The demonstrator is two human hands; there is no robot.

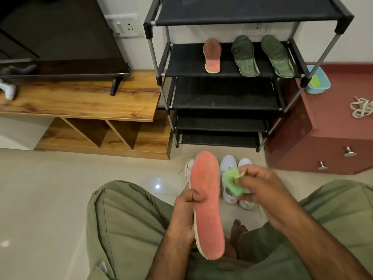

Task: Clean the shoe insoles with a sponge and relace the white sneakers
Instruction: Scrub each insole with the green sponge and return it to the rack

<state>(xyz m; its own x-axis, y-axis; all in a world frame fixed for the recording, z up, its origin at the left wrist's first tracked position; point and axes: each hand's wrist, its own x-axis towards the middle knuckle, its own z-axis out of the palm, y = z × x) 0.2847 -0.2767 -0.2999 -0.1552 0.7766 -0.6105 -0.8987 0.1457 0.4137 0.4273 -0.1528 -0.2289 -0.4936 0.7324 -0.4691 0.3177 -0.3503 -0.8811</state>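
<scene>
Pinching the insole [206, 203] by its edge, the left hand [184, 215] has a thin hold, so a hard rub from the sponge [232, 183], crumpled in the right hand's [262, 190] curled fingers just right of it, could bend it or flick it loose. Beyond the fingers, the rack [224, 93] holds three insoles [212, 55]; the tub [316, 90], a green lump [314, 81].
</scene>
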